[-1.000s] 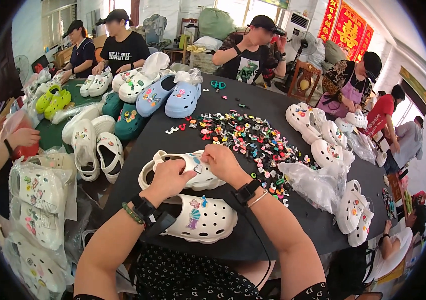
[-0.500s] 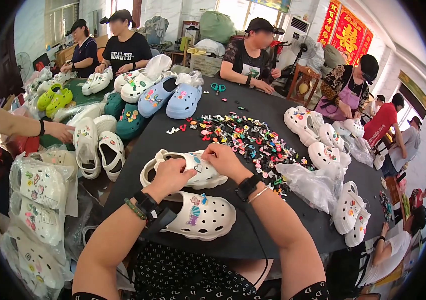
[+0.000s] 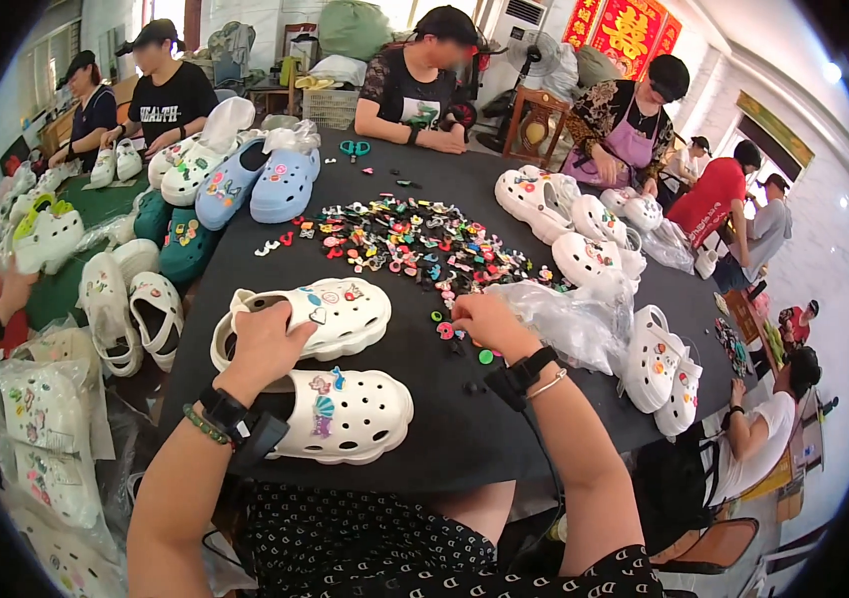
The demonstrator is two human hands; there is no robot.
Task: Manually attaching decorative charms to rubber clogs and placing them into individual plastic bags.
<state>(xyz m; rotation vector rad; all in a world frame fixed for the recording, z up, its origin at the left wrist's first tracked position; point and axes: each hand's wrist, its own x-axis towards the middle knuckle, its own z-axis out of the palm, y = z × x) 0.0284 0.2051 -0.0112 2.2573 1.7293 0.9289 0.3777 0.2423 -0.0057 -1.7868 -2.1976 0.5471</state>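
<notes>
Two white clogs lie side by side on the black table. My left hand [image 3: 265, 344] grips the open foot end of the farther clog [image 3: 356, 307], thumb on its upper beside a heart-shaped charm [image 3: 319, 316]. The nearer clog [image 3: 369, 424] carries colourful charms, including a teal and purple one [image 3: 324, 417]; my left wrist partly covers its heel. My right hand [image 3: 494, 327] is at the near edge of the charm pile [image 3: 414, 239], fingers closed and pointing down next to a pink ring-shaped charm [image 3: 445, 330]. Whatever its fingertips hold is hidden. A green round charm [image 3: 486, 356] lies close by.
Crumpled clear plastic [image 3: 579, 324] lies right of my right hand. Decorated white clogs [image 3: 652, 364] line the table's right side. Blue clogs [image 3: 285, 186] and bagged clogs [image 3: 40, 419] stand left. Teal scissors [image 3: 354, 148] lie at the back. Several people work around the table.
My right hand has left the farther clog and moved right to the charm pile. My left hand has shifted back toward that clog's heel. The view has swung right.
</notes>
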